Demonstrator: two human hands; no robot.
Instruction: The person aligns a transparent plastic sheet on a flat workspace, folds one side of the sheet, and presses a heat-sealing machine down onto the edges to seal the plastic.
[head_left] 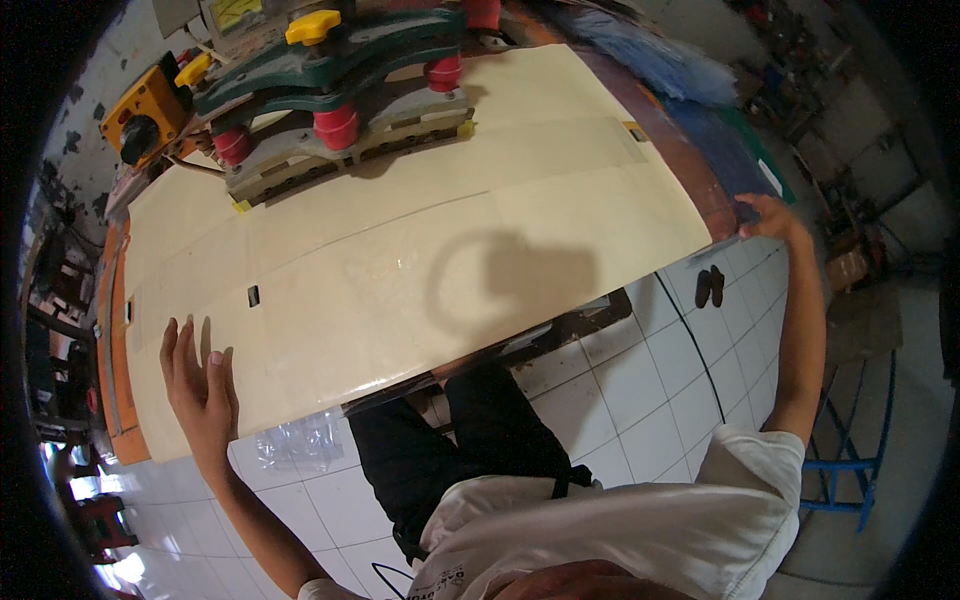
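A wide cream-coloured sheet covers the worktable in front of me. My left hand is over its near left part, fingers spread, holding nothing. Beyond the sheet's right corner, my right hand is at the edge of a stack of blue plastic sheets. Its finger and thumb are apart, and nothing shows between them. A green press head with red cylinders and a yellow knob stands over the far part of the cream sheet, away from both hands.
A yellow control box with a black knob is at the far left. Below the table's front edge, clear plastic lies on the tiled floor. Dark slippers and a blue-framed stand are on the right. A cable crosses the tiles.
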